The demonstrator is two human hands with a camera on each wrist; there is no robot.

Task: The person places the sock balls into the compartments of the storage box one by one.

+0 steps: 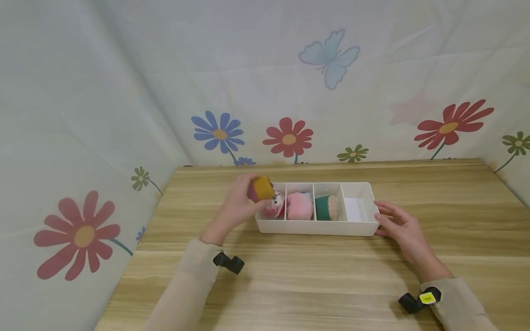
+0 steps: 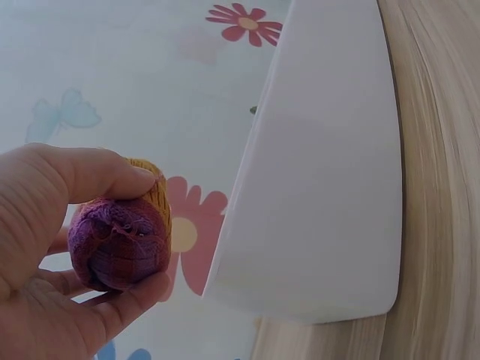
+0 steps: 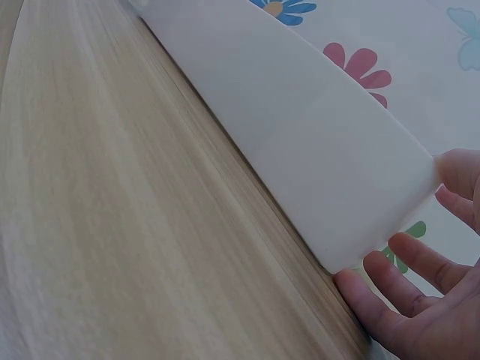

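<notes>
My left hand (image 1: 238, 202) grips a rolled-up yellow and purple sock (image 2: 120, 232), thumb on its yellow cuff and fingers underneath. It is raised over the left end of a white divided box (image 1: 316, 228). Inside the leftmost compartment sits a white and red speckled rolled sock (image 1: 275, 205). Beside it lie a pink rolled sock (image 1: 300, 206) and a green one with a beige end (image 1: 326, 208), each in its own compartment. The rightmost compartment shows its white bottom. At the box's right end, my right hand (image 1: 403, 230) touches the wall with thumb and fingertips.
The box stands on a wood-grain table (image 1: 314, 280) near its back edge. Behind the table hangs a pale cloth (image 1: 248, 69) printed with flowers and a butterfly. Both wrists carry a small black camera (image 1: 229, 263).
</notes>
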